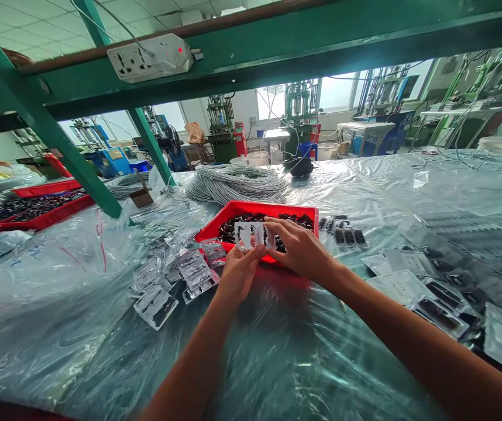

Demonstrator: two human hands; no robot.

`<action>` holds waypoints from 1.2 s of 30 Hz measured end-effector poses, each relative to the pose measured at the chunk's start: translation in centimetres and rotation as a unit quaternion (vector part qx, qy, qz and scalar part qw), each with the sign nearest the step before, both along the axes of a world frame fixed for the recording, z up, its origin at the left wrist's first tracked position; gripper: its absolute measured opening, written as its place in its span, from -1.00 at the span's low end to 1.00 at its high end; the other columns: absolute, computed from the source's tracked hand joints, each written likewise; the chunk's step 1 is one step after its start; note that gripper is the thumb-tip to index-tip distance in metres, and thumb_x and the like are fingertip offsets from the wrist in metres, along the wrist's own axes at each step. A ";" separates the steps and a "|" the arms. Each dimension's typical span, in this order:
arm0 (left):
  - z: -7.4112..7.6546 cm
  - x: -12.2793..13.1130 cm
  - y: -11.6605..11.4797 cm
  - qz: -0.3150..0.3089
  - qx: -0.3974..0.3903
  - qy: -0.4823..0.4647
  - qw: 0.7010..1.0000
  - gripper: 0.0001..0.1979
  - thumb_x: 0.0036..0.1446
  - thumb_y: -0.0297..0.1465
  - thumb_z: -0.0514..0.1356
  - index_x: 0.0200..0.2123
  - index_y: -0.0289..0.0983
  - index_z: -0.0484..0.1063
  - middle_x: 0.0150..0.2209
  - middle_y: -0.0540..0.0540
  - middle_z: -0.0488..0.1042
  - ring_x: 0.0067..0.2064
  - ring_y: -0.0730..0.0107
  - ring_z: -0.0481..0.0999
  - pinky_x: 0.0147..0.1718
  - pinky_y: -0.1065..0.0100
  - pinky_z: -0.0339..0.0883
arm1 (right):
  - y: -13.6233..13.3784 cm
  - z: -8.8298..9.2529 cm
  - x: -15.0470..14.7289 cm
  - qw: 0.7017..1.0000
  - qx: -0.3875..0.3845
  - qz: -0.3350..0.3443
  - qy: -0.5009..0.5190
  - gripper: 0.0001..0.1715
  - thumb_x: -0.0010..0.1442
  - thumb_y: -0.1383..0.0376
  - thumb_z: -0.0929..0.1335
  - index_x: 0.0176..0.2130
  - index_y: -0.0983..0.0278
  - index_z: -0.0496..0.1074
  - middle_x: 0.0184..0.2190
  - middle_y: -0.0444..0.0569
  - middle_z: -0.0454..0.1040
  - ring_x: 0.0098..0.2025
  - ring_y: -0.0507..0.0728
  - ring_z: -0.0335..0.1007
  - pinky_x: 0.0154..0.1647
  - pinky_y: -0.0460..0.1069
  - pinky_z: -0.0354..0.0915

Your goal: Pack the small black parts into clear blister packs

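A small clear plastic tray with white and dark patches [247, 234] is held up between my hands, in front of a red bin [268, 208]. My left hand [241, 270] pinches its lower edge with thumb and fingers. Curled over its right end is my right hand [297, 245], fingers closed on that side. The bin below holds many small black parts [229, 228]. Left of the bin lies a loose pile of similar plastic trays [195, 269], one of them [157, 307] nearest me. Trays filled with black pieces [350, 236] lie right of the bin.
Flat packs with dark pieces [439, 316] cover the table's right side. A coil of grey cable [237, 182] lies behind the bin. A green frame post [71, 158] and a beam with a power strip [150, 58] stand ahead. Plastic sheeting [277, 356] covers the table.
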State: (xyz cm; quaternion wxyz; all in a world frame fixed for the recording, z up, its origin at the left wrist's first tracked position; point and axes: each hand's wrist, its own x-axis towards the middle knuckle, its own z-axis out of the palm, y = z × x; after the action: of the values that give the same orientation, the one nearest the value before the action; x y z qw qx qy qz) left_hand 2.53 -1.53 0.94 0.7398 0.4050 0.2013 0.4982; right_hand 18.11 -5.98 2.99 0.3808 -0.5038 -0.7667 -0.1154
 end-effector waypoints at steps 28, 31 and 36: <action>1.2 -5.9 5.9 0.508 0.206 0.297 0.782 -0.38 -0.02 -0.49 0.30 0.15 -0.34 0.27 0.27 -0.30 0.21 0.26 0.09 0.30 0.24 0.07 0.21 | -2.2 1.7 4.5 0.899 -0.338 -0.265 -0.088 -0.70 0.30 0.21 0.31 -0.15 0.37 0.53 -0.16 0.29 0.57 -0.09 0.36 0.53 -0.12 0.16 0.41; 1.4 -6.2 5.7 0.530 0.245 0.341 0.736 -0.40 0.02 -0.50 0.27 0.17 -0.30 0.26 0.31 -0.29 0.14 0.34 0.11 0.17 0.31 0.04 0.09 | -3.8 1.4 5.6 0.865 -0.426 -0.237 -0.118 -0.56 0.38 0.14 0.22 -0.28 0.34 0.56 -0.20 0.28 0.59 -0.09 0.36 0.55 -0.13 0.17 0.41; 1.8 -5.7 4.5 0.509 0.281 0.336 0.741 -0.53 0.09 -0.44 0.20 0.11 -0.31 0.33 0.29 -0.33 0.17 0.35 0.13 0.18 0.33 0.07 0.08 | -4.7 0.5 6.6 0.863 -0.442 -0.207 -0.132 -0.75 0.27 0.29 0.32 -0.31 0.35 0.56 -0.22 0.25 0.60 -0.10 0.37 0.55 -0.16 0.15 0.40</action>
State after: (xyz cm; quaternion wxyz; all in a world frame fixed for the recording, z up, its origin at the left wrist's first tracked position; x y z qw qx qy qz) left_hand -3.13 2.92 2.69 0.1135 0.5730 0.4641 0.6658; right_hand 24.74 -10.67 3.52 -0.0189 -0.7463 -0.6586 0.0942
